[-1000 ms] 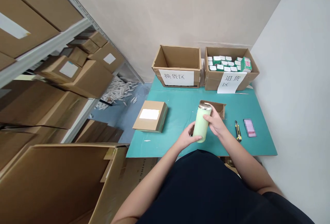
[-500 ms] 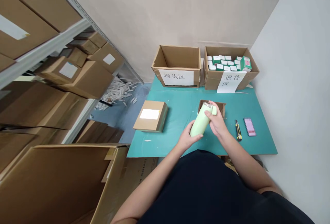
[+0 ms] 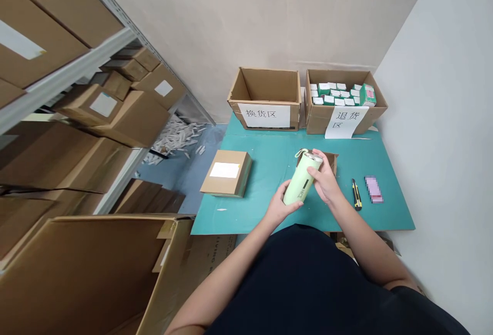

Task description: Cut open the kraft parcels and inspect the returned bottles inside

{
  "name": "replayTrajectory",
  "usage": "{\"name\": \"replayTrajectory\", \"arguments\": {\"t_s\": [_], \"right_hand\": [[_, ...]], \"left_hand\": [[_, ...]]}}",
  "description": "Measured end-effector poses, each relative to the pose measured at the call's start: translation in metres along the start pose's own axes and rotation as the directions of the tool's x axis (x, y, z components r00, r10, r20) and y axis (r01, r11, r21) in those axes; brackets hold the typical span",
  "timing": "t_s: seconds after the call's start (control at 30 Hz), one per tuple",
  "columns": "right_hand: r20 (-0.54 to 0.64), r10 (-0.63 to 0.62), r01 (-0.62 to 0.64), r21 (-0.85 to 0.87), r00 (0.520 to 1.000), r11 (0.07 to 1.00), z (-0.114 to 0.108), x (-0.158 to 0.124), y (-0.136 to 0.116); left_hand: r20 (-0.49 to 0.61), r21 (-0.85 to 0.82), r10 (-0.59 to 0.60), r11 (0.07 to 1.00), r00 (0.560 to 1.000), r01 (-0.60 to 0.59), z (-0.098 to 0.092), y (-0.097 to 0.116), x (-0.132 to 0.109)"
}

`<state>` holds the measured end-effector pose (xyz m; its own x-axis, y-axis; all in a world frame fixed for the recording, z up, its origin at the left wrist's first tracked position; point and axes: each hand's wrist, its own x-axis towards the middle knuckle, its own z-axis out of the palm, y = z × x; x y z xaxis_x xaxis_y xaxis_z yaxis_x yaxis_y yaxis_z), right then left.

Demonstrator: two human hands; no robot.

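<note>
**Pale green bottle [image 3: 299,183] was under close handling above the desk [image 3: 265,170]**

The bottle was held up near the front edge of the desk and leaned, its base down to the left, its metallic top [image 3: 313,157] up and away to the right. The left hand [image 3: 279,205] was partly closed around the lower end, thumb across the near side. The right hand [image 3: 324,178] was curled around the upper end, thumb against the body just below the top and fingers reaching behind. A pale cord loop [image 3: 301,153] stuck out beside the top, and dark print faced the person.

Judging by the 2-handed grip and the exposed print, the step in hand looked like an examination of the bottle. The next move called for firm support at the base whenever the right hand shifted, since the smooth, round body could probably slip.

Just behind the bottle and right hand stood a small open carton [image 3: 331,162], partly hidden; its contents could not be told. To the right lay a utility knife [image 3: 356,194] and a pixelated pink item [image 3: 374,189]. To the left sat a closed box [image 3: 219,187] with a white label [image 3: 224,170]. At the rear, 2 larger cartons [image 3: 314,124] stood side by side, the right 1 holding small green-and-white boxes [image 3: 336,94].
</note>
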<state>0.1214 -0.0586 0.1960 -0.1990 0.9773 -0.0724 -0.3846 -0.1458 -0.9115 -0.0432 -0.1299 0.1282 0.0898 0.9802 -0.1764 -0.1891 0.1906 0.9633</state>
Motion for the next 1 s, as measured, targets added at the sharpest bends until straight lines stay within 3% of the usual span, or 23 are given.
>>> {"name": "replayTrajectory", "arguments": {"t_s": [0.07,0.17,0.27,0.33,0.43,0.53,0.63,0.73,0.87,1.0], "right_hand": [[0.079,0.054,-0.06,0.067,0.995,0.996,-0.001,-0.001,-0.003],[0.238,0.131,-0.166,0.136,0.962,0.977,-0.005,-0.004,-0.01],[0.323,0.162,-0.22,0.152,0.932,0.964,-0.005,-0.006,-0.012],[0.318,0.163,-0.219,0.149,0.934,0.964,-0.003,-0.008,-0.009],[0.253,0.139,-0.176,0.129,0.957,0.976,-0.001,-0.008,-0.004],[0.217,0.113,-0.136,0.097,0.97,0.986,-0.002,-0.008,-0.001],[0.249,0.128,-0.139,0.024,0.96,0.99,-0.007,-0.007,-0.001],[0.258,0.136,-0.1,-0.146,0.957,0.984,-0.011,-0.007,-0.003],[0.164,0.063,0.011,-0.416,0.984,0.909,-0.014,-0.015,-0.005],[0.113,0.048,0.029,-0.597,0.992,0.802,-0.016,-0.037,-0.006]], "left_hand": [[0.175,-0.168,-0.083,0.979,0.981,0.113,-0.002,0.002,-0.002],[0.479,-0.382,-0.114,0.866,0.871,0.323,-0.007,0.007,-0.006],[0.574,-0.44,-0.09,0.804,0.814,0.399,-0.01,0.007,-0.009],[0.569,-0.434,-0.092,0.81,0.817,0.394,-0.011,0.004,-0.009],[0.48,-0.38,-0.091,0.875,0.873,0.3,-0.013,-0.003,-0.005],[0.364,-0.227,-0.068,0.961,0.929,0.16,-0.015,-0.013,-0.002],[0.292,-0.073,-0.037,0.995,0.956,0.061,-0.016,-0.021,-0.001],[0.232,0.041,-0.002,0.999,0.973,-0.008,-0.016,-0.026,-0.004],[0.148,0.226,0.04,0.971,0.988,-0.073,-0.015,-0.028,-0.006],[0.222,0.379,0.059,0.915,0.973,-0.142,-0.019,-0.032,-0.009]]}}
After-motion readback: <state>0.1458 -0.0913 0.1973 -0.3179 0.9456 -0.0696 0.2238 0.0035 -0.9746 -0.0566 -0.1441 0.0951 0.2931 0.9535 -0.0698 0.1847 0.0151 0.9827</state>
